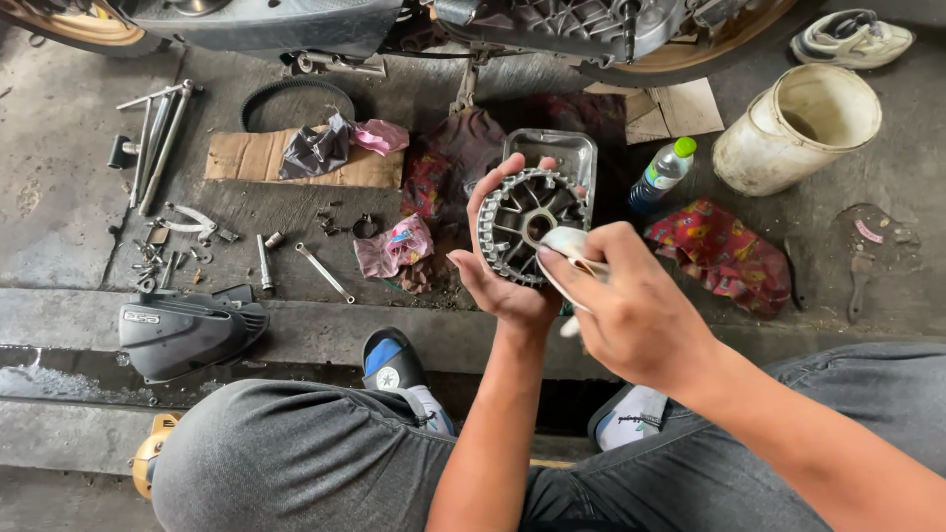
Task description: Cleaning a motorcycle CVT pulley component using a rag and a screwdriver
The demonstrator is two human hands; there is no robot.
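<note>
Two bare hands meet over the floor. Left hand (pixel 503 266) cups a round grey finned metal pulley disc (pixel 527 222) from below and the side, fingers curled over its toothed rim, disc face tilted up toward the camera. Right hand (pixel 631 305) closed around a small white rag or squeeze tube (pixel 572 251), can't tell which, its tip pressed on the disc's lower right rim. So the disc lies just left of and above the right hand, touching it; left hand carries it.

Directly behind the disc: a rectangular metal tray (pixel 562 148) on the concrete. Right of it a clear plastic bottle with green cap (pixel 662 172), a red patterned cloth (pixel 724 251), a dirty white plastic bucket (pixel 803 123). Left: pink rags (pixel 394 246), a slim wrench (pixel 323 273), loose bolts, a black rubber drive belt (pixel 296 99), a black plastic engine cover (pixel 187 330). Nothing stands between the hands.
</note>
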